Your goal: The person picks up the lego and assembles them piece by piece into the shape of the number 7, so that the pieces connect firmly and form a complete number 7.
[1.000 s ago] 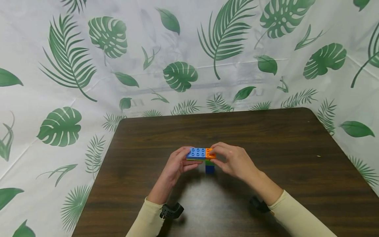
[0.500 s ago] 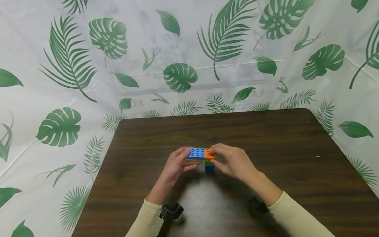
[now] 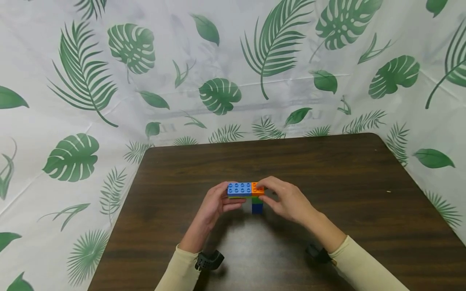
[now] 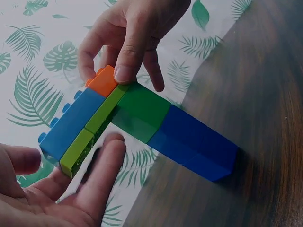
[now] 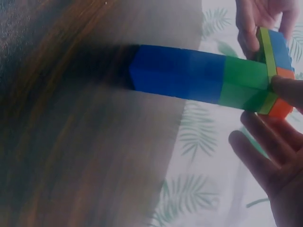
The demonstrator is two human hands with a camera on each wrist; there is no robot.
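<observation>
A T-like or L-like build of toy building bricks stands on the table. Its column has dark blue bricks (image 4: 196, 142) at the bottom and a green brick (image 4: 142, 111) above. Across the top runs a lime-green layer (image 4: 75, 150), jutting left, topped by a light blue brick (image 3: 239, 189) and an orange brick (image 4: 103, 82). My right hand (image 3: 291, 202) pinches the orange end between thumb and fingers. My left hand (image 3: 215, 204) is at the overhanging left end, fingers extended beneath it, thumb off the studs and beside the brick's end.
The dark wood-grain table (image 3: 189, 165) has rounded far corners. A white sheet with green leaf prints (image 3: 174, 60) hangs behind and around it. Black bands (image 3: 210, 260) sit on both wrists, below pale sleeves.
My left thumb has come off the top of the light blue brick, uncovering its left studs. My right hand keeps its pinch, and the build stays in place.
</observation>
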